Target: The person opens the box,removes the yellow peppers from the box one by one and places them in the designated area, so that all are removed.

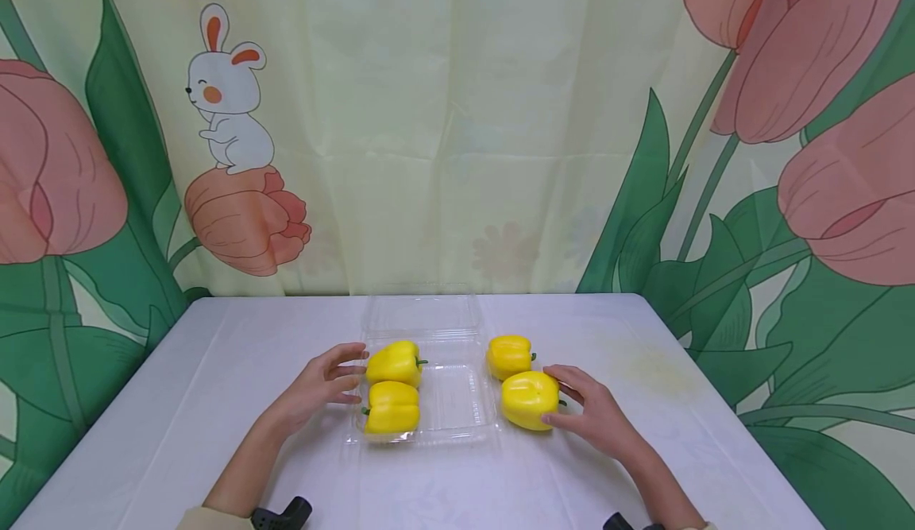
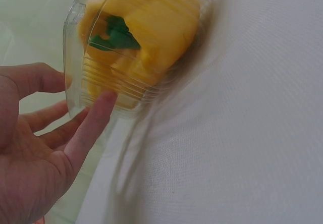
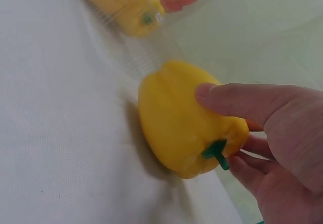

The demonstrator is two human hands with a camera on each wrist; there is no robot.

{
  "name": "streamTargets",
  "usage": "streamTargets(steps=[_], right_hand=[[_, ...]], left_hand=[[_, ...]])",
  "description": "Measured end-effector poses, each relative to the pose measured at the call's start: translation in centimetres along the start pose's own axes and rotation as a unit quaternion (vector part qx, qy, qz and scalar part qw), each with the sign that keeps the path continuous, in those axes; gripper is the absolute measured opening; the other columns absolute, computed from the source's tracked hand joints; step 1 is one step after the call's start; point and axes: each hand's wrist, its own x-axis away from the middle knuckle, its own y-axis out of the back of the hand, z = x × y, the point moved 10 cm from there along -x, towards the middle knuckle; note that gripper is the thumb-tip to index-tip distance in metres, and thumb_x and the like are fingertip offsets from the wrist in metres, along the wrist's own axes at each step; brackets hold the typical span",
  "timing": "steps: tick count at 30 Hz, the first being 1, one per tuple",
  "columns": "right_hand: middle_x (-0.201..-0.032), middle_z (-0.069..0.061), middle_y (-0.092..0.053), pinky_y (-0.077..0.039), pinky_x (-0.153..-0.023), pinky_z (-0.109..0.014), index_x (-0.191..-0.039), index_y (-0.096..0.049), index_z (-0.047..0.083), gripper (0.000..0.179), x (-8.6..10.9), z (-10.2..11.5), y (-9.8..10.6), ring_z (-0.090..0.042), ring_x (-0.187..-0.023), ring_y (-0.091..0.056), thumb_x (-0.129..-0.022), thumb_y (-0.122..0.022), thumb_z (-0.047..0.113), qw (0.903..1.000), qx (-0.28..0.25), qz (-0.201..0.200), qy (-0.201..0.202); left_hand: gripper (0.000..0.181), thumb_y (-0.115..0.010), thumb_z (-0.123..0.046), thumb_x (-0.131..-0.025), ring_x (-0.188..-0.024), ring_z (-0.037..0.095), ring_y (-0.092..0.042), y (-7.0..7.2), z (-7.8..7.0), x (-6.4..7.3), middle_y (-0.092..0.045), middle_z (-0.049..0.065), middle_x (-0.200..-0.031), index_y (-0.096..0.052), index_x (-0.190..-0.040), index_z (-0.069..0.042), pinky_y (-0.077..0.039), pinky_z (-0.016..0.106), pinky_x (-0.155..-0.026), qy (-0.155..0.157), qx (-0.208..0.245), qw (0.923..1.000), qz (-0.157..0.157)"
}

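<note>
A clear plastic clamshell container [image 1: 457, 403] lies with its lid raised at the back. Two yellow bell peppers sit in its left half, a rear one [image 1: 393, 363] and a front one [image 1: 391, 408]. My left hand [image 1: 325, 387] is at the container's left wall, fingers extended; in the left wrist view a fingertip touches the ribbed plastic [image 2: 136, 90]. To the right of the container, my right hand [image 1: 596, 411] holds a yellow bell pepper [image 3: 176, 118] by its stem end, thumb on one side and fingers partly hidden behind it.
Another yellow bell pepper [image 1: 509, 357] rests on the white-covered table [image 1: 608, 339], just behind the held one and beside the container. A curtain [image 1: 457, 125] printed with tulips and a rabbit hangs behind the table's far edge.
</note>
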Motion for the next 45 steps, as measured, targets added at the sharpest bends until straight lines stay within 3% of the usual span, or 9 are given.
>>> streamTargets(steps=[13, 23, 45], right_hand=[[-0.142, -0.010, -0.050, -0.046, -0.104, -0.042, -0.138, -0.051, 0.011, 0.071, -0.2, 0.7, 0.3, -0.031, -0.131, -0.050, -0.075, -0.082, 0.022, 0.9996, 0.013, 0.000, 0.025], [-0.143, -0.013, -0.050, -0.044, -0.103, -0.052, -0.137, -0.052, 0.012, 0.067, -0.5, 2.1, 0.5, -0.038, -0.129, -0.050, -0.078, -0.081, 0.025, 0.9990, 0.009, 0.000, 0.045], [-0.143, -0.009, -0.051, -0.047, -0.102, -0.050, -0.136, -0.054, 0.013, 0.064, -1.1, 5.0, -0.5, -0.034, -0.129, -0.050, -0.079, -0.080, 0.024, 0.9968, 0.012, 0.014, 0.078]], left_hand=[[0.063, -0.063, -0.021, -0.093, -0.130, 0.039, -0.048, 0.1, 0.0, -0.1, -0.037, 0.021, -0.150, -0.034, -0.147, -0.007, -0.059, 0.039, -0.084, 0.000, -0.001, 1.0000, -0.001], [0.062, -0.063, -0.020, -0.093, -0.130, 0.039, -0.048, 0.1, -0.1, -0.1, -0.036, 0.021, -0.150, -0.034, -0.147, -0.007, -0.059, 0.039, -0.085, -0.002, 0.000, 1.0000, 0.002], [0.062, -0.063, -0.020, -0.093, -0.130, 0.040, -0.048, 0.1, 0.1, 0.0, -0.038, 0.020, -0.150, -0.035, -0.147, -0.007, -0.059, 0.038, -0.084, 0.001, -0.007, 1.0000, -0.002]])
